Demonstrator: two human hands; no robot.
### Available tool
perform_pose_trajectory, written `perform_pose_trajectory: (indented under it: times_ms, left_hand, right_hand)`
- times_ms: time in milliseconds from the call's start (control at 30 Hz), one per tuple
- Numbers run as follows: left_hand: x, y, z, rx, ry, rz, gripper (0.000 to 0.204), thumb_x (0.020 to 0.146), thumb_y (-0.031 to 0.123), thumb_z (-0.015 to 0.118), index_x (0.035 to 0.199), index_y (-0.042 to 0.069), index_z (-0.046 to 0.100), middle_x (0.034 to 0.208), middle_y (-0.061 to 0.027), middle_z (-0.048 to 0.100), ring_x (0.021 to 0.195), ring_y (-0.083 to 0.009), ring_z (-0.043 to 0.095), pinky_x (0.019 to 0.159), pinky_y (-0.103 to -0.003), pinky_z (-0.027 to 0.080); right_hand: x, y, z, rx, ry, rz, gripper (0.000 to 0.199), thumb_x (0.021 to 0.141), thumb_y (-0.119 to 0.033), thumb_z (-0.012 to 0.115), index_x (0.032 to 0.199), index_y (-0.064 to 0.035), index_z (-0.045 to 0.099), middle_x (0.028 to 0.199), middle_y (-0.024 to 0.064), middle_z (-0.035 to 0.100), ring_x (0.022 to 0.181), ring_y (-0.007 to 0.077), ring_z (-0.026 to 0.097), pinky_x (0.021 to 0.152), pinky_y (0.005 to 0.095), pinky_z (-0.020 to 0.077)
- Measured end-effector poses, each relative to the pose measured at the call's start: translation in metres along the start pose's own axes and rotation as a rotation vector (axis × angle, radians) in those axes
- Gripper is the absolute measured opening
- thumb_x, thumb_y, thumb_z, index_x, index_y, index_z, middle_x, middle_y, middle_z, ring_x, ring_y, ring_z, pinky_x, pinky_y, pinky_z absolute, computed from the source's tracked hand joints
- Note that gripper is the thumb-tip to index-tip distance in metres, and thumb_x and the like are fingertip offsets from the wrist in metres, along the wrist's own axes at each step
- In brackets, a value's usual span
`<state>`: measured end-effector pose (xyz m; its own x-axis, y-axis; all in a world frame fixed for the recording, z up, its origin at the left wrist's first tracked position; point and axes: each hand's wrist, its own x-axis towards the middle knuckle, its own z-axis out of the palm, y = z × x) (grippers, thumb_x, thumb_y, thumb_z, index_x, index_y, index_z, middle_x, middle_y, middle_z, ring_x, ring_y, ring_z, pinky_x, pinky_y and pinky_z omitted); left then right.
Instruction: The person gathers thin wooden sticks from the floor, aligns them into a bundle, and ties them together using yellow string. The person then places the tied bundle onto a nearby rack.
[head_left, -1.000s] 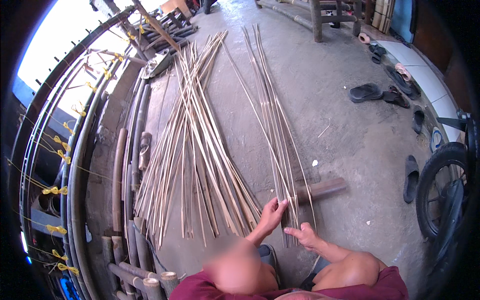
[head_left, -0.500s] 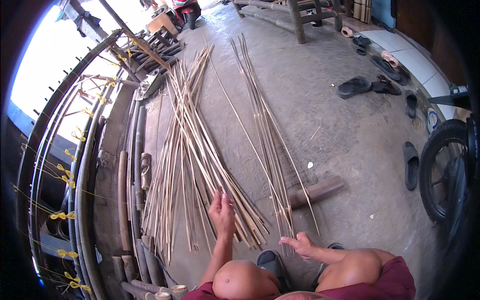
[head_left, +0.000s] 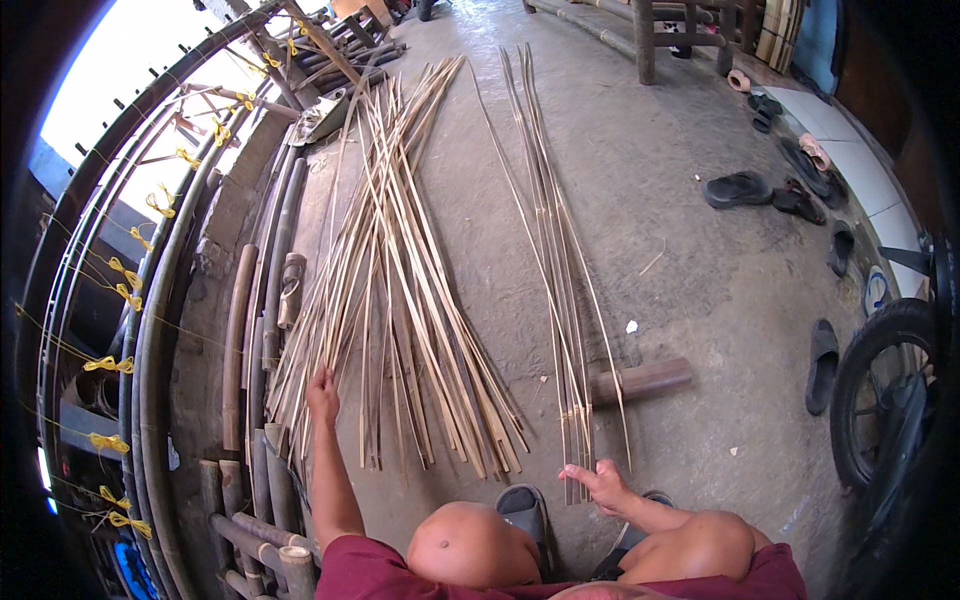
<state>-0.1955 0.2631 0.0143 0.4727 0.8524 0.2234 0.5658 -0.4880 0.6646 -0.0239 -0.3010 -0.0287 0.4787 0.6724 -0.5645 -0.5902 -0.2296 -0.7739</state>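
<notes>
A wide pile of long, thin bamboo strips lies fanned out on the floor, crossing near its far end. At the pile's left edge, my left hand has its fingers closed on a bamboo strip among the near ends. My right hand grips a smaller bundle of bamboo strips near their close ends, thumb pointing left. That bundle runs away from me along the floor, right of the pile. Under it lies a short brown bamboo tube, jutting out to the right.
Bamboo poles and a rack tied with yellow string line the left side. At the right are a black wheel, several loose sandals and a tiled step. A bamboo bench stands far off. My sandalled feet are close by.
My left hand has moved left, from the pile's right part to its left edge. The right hand stays at the small bundle. The view has shifted slightly.
</notes>
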Motion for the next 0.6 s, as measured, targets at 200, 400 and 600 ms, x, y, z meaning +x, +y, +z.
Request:
perform_pose_trajectory:
  times_ms: [200, 400, 600]
  left_hand:
    - [-0.015, -0.041, -0.033, 0.312, -0.014, -0.086, 0.035, 0.097, 0.017, 0.055, 0.132, 0.012, 0.057, 0.110, -0.0224, 0.066, 0.098, -0.0292, 0.066, 0.084, -0.035, 0.048]
    - [-0.020, -0.084, -0.058, 0.443, -0.005, -0.015, 0.033, 0.095, 0.020, 0.059, 0.127, 0.015, 0.062, 0.104, -0.0233, 0.066, 0.091, -0.0357, 0.065, 0.078, -0.043, 0.049]
    - [0.003, -0.066, -0.026, 0.991, 0.113, -0.231, 0.063, 0.086, 0.034, 0.069, 0.141, 0.018, 0.045, 0.121, -0.0291, 0.054, 0.112, -0.0437, 0.051, 0.097, -0.050, 0.040]
  right_hand:
    - [-0.006, -0.013, 0.001, 0.043, -0.001, -0.002, 0.024, 0.091, -0.024, 0.067, 0.093, 0.0000, 0.071, 0.086, 0.0039, 0.067, 0.078, 0.0112, 0.060, 0.071, 0.0295, 0.0501]
    - [-0.003, -0.011, 0.001, 0.021, 0.000, -0.047, 0.024, 0.091, -0.024, 0.067, 0.092, 0.0001, 0.071, 0.085, 0.0037, 0.067, 0.077, 0.0109, 0.060, 0.069, 0.0296, 0.0501]
    - [-0.003, -0.008, -0.003, -0.050, 0.023, 0.033, 0.025, 0.091, -0.024, 0.067, 0.093, 0.0002, 0.072, 0.084, 0.0030, 0.068, 0.075, 0.0090, 0.059, 0.068, 0.0278, 0.0488]
